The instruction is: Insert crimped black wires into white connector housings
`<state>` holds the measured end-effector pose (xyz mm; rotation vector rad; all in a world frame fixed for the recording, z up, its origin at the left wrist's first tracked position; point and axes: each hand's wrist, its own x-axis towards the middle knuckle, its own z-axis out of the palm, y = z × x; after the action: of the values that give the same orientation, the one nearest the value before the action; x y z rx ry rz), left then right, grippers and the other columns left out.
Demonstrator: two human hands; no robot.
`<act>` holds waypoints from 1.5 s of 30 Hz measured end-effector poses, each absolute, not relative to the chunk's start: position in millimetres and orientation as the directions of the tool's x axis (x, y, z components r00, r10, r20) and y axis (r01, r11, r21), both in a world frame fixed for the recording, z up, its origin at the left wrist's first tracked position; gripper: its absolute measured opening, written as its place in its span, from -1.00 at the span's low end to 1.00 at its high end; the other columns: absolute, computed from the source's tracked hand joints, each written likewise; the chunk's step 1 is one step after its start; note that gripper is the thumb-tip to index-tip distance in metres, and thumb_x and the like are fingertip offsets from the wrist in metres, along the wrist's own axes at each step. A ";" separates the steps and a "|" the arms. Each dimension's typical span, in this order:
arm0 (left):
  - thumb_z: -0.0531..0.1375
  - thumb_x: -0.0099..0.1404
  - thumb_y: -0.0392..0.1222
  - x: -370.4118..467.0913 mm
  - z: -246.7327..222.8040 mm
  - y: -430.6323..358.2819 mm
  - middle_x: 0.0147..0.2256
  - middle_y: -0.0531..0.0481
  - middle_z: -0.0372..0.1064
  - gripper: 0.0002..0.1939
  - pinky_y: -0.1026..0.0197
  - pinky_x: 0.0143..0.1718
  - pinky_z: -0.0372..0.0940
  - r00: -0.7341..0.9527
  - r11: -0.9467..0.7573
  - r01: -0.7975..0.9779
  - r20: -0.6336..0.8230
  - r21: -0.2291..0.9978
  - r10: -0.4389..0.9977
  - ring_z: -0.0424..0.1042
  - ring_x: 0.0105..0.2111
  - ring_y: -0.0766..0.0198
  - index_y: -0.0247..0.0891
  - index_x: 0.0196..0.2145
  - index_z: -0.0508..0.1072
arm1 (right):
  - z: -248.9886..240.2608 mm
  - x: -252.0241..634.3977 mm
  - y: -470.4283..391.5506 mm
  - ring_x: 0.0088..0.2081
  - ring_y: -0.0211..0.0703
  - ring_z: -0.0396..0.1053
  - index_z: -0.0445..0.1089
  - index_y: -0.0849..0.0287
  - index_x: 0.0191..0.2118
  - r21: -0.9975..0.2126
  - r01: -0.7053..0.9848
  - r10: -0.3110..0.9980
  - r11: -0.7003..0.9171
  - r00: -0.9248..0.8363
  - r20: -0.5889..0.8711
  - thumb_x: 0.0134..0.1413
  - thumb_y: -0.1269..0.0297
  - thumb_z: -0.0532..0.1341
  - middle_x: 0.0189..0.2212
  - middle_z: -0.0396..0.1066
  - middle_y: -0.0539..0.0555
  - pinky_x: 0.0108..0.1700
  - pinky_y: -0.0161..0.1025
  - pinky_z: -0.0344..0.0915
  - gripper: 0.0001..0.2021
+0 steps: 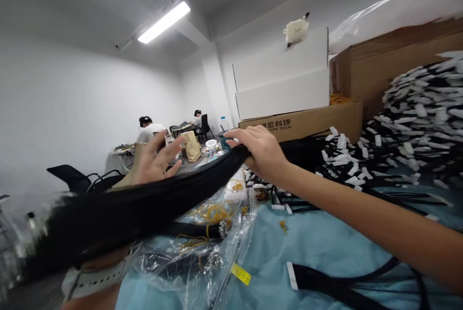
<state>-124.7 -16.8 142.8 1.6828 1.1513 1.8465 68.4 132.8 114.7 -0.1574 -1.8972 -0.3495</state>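
My right hand (pixel 265 153) is closed around one end of a thick bundle of black cables (pixel 159 199). The bundle stretches left across the view, in front of my left palm and wrist, and its far end fans out in a blur. Behind it my left hand (pixel 154 160) shows spread fingers, slightly smeared by motion. Whether its palm touches the bundle cannot be made out. Below both hands lies a clear plastic bag (pixel 191 264) with a yellow label, holding black cable bundles with shiny metal ends. Yellow rubber bands (pixel 213 213) lie around it.
A blue cloth (pixel 275 252) covers the table. A flat cable strip (pixel 314 278) lies at the front. White-tagged cables (pixel 423 107) are heaped at right beside cardboard boxes (pixel 307 119) and a white box (pixel 282 90). Two people (pixel 150 129) sit farther back.
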 end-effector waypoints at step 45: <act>0.34 0.04 -0.01 43.7 62.2 34.3 -0.76 0.35 -0.04 -0.63 0.51 -0.78 -0.15 0.251 0.463 -0.034 -0.441 0.886 0.862 -0.18 -0.78 0.57 -0.15 -0.42 0.20 | 80.6 194.2 117.6 -0.52 -0.38 0.15 0.28 0.28 -0.39 0.051 0.502 0.396 0.863 -0.737 0.548 0.16 0.35 0.16 -0.47 0.25 -0.05 -0.45 -0.37 0.16 -0.87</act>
<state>43.7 34.3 62.2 0.8993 1.1583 0.7361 194.2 117.6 80.6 -0.6529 -2.4972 -0.2646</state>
